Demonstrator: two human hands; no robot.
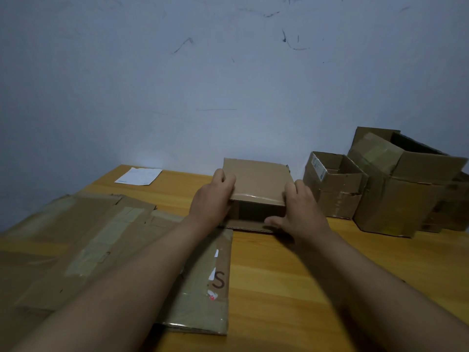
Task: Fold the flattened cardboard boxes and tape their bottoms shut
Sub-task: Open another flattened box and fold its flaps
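Small cardboard box (256, 184): light, stiff, crushable; hold by side edges. Left hand (213, 196) and right hand (299, 207) grip its sides, seemingly curled.

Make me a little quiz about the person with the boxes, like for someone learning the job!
1. True or false: both hands are on the small box in the middle of the wooden table.
2. Where do the flattened boxes lie? A) at the left of the table B) on the floor C) on top of the small box
3. Fill in: against the wall at the right stand folded boxes with their tops ____.

Key:
1. True: the left hand grips its left edge and the right hand holds its right side.
2. A
3. open
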